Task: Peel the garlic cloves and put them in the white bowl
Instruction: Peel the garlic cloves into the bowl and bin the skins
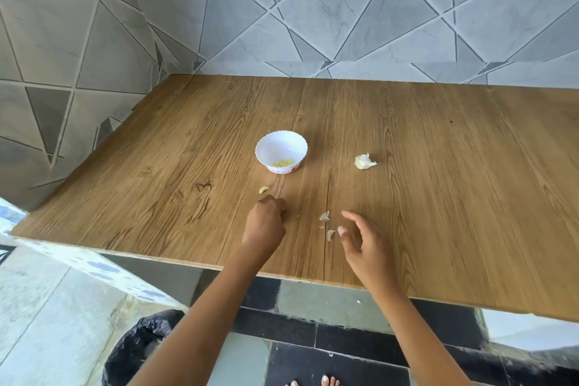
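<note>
Two hands over table: left hand curled, right hand splayed.

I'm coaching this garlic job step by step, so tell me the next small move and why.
Probably: the left hand picks up the yellowish clove lying just beyond it and drops it into the white bowl. The clove looks peeled, like those already in the bowl, and the open right hand is farther off, by the peel scraps.
</note>
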A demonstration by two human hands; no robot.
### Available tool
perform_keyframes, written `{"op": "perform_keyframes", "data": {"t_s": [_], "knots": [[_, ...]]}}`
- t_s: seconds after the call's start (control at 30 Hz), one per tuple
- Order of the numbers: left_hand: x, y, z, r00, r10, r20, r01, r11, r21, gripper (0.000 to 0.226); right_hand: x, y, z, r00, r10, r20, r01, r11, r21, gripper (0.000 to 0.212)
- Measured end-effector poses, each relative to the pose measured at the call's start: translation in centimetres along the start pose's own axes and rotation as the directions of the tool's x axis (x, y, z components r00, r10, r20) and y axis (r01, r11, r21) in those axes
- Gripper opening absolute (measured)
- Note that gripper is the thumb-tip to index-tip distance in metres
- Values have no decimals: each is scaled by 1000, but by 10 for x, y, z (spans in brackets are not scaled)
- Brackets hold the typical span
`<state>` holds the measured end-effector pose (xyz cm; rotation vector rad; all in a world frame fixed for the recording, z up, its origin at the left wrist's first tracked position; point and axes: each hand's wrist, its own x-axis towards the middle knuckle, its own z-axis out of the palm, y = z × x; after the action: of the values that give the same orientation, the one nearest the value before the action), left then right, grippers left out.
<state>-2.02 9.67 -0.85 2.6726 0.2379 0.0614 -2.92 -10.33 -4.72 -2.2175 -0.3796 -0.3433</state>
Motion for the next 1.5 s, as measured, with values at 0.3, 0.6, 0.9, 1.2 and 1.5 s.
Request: {"op": "perform_keyframes", "data": {"t_s": [0.3, 0.6, 0.9, 1.2, 1.5], "knots": [[1, 52, 19, 980, 194, 51, -186, 974, -126, 33, -13, 1, -28, 987, 159, 18, -160, 982, 98, 33], [-1, 60, 12, 902, 329, 280, -351, 936, 29, 34, -9, -7, -37, 951, 299, 83, -308, 870, 386, 31], [-12, 49, 26, 885, 445, 139, -466, 862, 201, 21, 4, -17, -33, 794, 516, 322, -544, 365, 756, 24], [7, 80, -26, 934, 331, 138, -268, 899, -346, 14, 31, -41, -27, 544, 528, 651, -532, -383, 755, 31], [-10, 107, -18, 884, 440, 157, -435, 898, -66, 25, 43, -51, -26, 467, 598, 651, -425, -494, 758, 28]]}}
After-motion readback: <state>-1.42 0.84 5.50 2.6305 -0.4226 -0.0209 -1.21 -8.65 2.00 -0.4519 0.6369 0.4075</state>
